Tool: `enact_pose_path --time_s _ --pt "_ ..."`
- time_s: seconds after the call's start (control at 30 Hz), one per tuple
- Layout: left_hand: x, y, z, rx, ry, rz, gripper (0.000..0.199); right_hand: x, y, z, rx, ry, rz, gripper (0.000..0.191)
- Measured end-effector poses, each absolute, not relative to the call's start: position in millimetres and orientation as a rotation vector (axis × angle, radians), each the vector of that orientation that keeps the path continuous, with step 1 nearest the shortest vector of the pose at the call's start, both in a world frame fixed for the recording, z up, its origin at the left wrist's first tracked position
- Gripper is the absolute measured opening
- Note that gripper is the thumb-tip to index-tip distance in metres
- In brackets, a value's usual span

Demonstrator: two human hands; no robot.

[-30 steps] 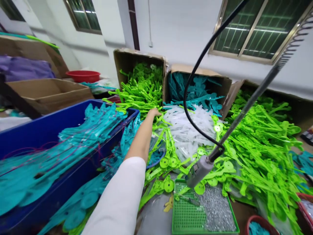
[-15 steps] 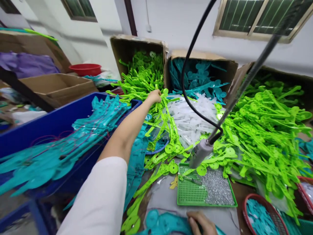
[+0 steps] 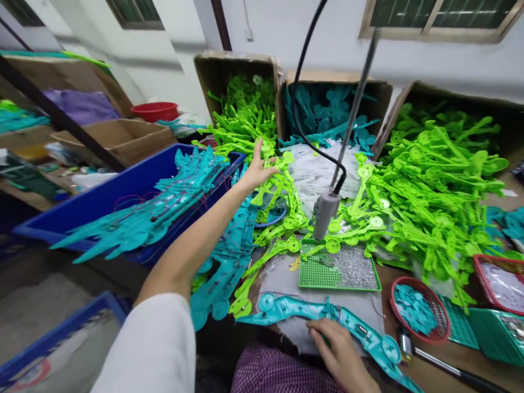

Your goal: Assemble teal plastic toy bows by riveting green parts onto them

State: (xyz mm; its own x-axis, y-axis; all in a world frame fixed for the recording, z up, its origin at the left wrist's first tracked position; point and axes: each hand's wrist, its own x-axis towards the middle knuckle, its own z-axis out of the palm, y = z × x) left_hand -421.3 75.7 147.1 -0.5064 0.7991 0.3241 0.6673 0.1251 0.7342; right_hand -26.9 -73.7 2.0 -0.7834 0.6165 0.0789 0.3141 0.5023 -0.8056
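My left hand (image 3: 261, 169) reaches out over the lime-green plastic arms (image 3: 289, 215), its fingers spread and nothing gripped. My right hand (image 3: 338, 344) is low by my lap, at the near edge of a long, curved teal plastic shell (image 3: 297, 307) with thin dark red wire along it. The right fingers are curled, and a bit of teal plastic (image 3: 326, 339) shows between them. The shell lies across a grey cloth (image 3: 274, 281). Beyond it is a green tray (image 3: 317, 278) of small silver screws. An electric screwdriver (image 3: 327, 210) hangs above the tray.
At left, a blue bin (image 3: 135, 191) holds wired teal shells. Cardboard boxes (image 3: 200, 82) of green and teal parts line the wall. White pieces (image 3: 323, 164) are heaped in the middle. A red basket (image 3: 440, 327) and a hammer (image 3: 434, 357) lie at right.
My left hand has gone from closed at the green parts to spread fingers. The view has tipped downward, showing more of the teal shell, my right hand and my lap. The screwdriver's tilt has changed.
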Motion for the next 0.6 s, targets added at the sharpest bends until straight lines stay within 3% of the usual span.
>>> enact_pose_path --time_s 0.1,0.27,0.43,0.6 --pt "-387.7 23.2 126.3 1.457 1.811 1.411 0.093 -35.3 -69.7 36.5 -0.739 -2.279 1.211 0.026" --pt "-319.5 -55.8 101.8 1.446 1.666 1.404 0.091 -64.4 -57.5 92.4 -0.56 -1.947 1.213 0.025" --pt "-289.6 -100.8 85.6 1.497 1.648 1.239 0.084 -70.6 -54.8 83.3 -0.665 -1.838 1.333 0.024" --pt "-282.9 -129.2 59.9 1.735 1.805 1.046 0.069 -77.5 -39.1 71.3 -0.69 -1.809 1.207 0.033"
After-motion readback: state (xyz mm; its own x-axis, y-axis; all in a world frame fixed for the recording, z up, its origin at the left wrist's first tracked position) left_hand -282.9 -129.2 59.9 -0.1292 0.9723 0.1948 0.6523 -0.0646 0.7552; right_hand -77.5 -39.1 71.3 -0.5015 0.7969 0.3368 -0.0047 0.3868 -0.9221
